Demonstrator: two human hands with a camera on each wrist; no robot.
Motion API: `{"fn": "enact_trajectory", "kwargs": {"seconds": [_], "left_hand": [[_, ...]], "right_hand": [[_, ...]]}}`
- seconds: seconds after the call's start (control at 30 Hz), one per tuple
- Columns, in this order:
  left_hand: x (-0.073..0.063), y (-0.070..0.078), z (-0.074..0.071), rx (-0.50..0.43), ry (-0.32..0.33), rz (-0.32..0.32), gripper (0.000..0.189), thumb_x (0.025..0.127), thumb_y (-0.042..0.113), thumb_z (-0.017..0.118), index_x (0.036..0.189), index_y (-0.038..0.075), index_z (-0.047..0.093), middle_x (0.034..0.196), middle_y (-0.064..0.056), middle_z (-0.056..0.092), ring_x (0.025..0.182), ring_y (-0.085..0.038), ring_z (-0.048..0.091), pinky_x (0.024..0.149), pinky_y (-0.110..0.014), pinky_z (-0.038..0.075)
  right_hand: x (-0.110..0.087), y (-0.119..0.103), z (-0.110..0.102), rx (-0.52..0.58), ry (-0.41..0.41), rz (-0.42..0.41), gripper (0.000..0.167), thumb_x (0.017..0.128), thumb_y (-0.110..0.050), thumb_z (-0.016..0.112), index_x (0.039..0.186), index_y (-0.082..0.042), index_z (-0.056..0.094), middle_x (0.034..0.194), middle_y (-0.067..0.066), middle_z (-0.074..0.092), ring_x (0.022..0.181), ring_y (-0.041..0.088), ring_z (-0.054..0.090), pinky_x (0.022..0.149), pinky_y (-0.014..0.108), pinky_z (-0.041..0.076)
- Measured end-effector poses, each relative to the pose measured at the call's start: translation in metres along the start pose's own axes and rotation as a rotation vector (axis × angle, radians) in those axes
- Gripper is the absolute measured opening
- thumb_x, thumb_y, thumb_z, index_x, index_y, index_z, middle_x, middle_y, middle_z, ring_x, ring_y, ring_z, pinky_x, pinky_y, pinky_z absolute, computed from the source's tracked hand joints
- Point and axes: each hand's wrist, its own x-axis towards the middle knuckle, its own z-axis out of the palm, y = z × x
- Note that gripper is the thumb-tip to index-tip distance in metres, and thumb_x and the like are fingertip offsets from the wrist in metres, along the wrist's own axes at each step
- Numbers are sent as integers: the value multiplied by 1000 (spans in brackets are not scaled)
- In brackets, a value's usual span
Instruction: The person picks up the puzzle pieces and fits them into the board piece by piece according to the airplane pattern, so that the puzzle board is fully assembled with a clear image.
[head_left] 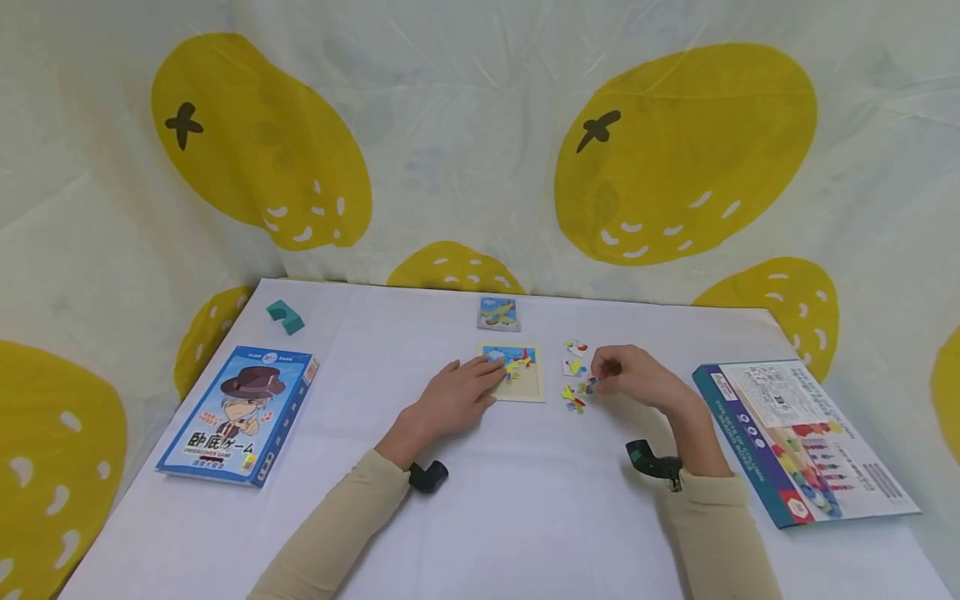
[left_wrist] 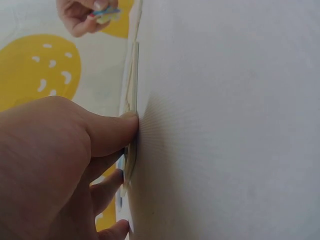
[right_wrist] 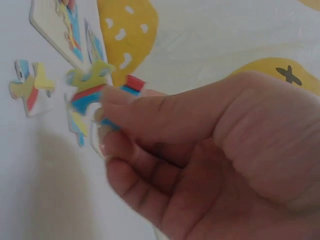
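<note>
My left hand (head_left: 468,390) lies with extended fingers over the left side of a square wooden puzzle board (head_left: 531,387). Its thumb touches the board's edge in the left wrist view. Some yellow, blue and red pieces sit in the board's upper part; bare wood shows below. To the right, my right hand (head_left: 633,379) pinches a blue and red puzzle piece (right_wrist: 89,99) between thumb and fingers. That piece is partly covered by the fingertips. Loose puzzle pieces (head_left: 573,400) lie between the board and my right hand.
A small airplane picture card (head_left: 498,313) lies behind the board. A blue game box (head_left: 238,415) is at the left, with a teal block (head_left: 286,317) behind it. At the right lies a large flat box (head_left: 806,442). A patterned curtain (head_left: 465,167) stands behind the white table (head_left: 517,517).
</note>
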Motion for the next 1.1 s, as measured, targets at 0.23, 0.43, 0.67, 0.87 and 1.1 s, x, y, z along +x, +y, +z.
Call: {"fn": "enact_trajectory", "kwargs": {"seconds": [0.23,0.43,0.67,0.87,1.1], "left_hand": [[0,-1,1,-19,-2,9,55,104,33,50,155,21,36,163,5,33,153,-20,27,121,-54,28],[1,-2,2,-22,5,9,54,104,33,51,155,22,36,162,5,33,153,-19,27,121,-54,28],[0,0,-1,-32,-7,0,53,104,32,51,154,21,38,162,5,35,153,-20,27,121,-55,27],[0,0,-2,-28,-2,-2,54,104,33,51,154,21,38,162,6,35,153,-19,27,121,-55,28],[1,1,-3,-7,-9,4,54,103,33,52,154,21,38,161,5,35,152,-20,29,120,-55,30]], "right_hand": [[16,-2,16,112,136,30,12,87,-2,68,98,-2,63,85,11,57,80,22,56,68,26,54],[28,-8,30,146,214,57,13,88,-5,69,101,-5,66,85,11,64,72,21,62,68,32,57],[37,-13,44,184,248,81,11,90,-8,71,99,-4,66,85,11,65,72,22,60,63,28,52],[45,-21,55,209,299,102,8,90,-10,71,96,-6,67,87,11,65,70,23,62,61,26,52],[55,-33,69,211,352,60,9,87,-7,72,95,-4,68,79,10,65,65,26,64,58,26,51]]}}
